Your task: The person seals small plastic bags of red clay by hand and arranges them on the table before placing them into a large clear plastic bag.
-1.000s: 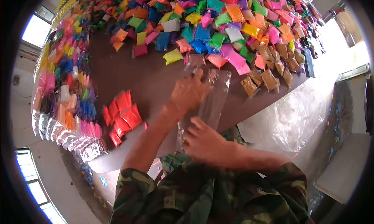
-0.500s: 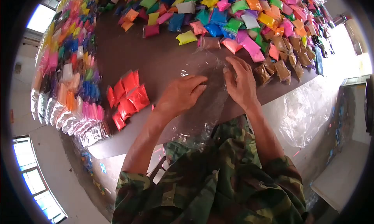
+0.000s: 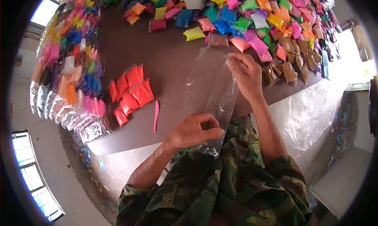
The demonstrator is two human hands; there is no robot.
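Note:
A clear plastic bag [image 3: 216,94] stretches between my hands over the table's front part. My right hand [image 3: 247,72] pinches its upper edge between thumb and fingers. Lower down, near the table's front edge, my left hand [image 3: 198,130] has its thumb and fingers curled together on the bag's side edge. Several red packets [image 3: 132,93] lie in a group left of my hands. Between them and my left hand lies a pink plastic tool [image 3: 156,116], untouched.
Many coloured packets [image 3: 228,13] cover the far side of the table [image 3: 134,135]. Brown packets [image 3: 289,72] lie at the right. Filled clear bags [image 3: 69,80] line the left side. A large clear plastic sheet [image 3: 307,116] hangs beyond the right edge.
My left hand has moved down toward the front edge, uncovering the pink tool. My right hand has closed on the bag's upper edge, and the bag is stretched longer between the hands.

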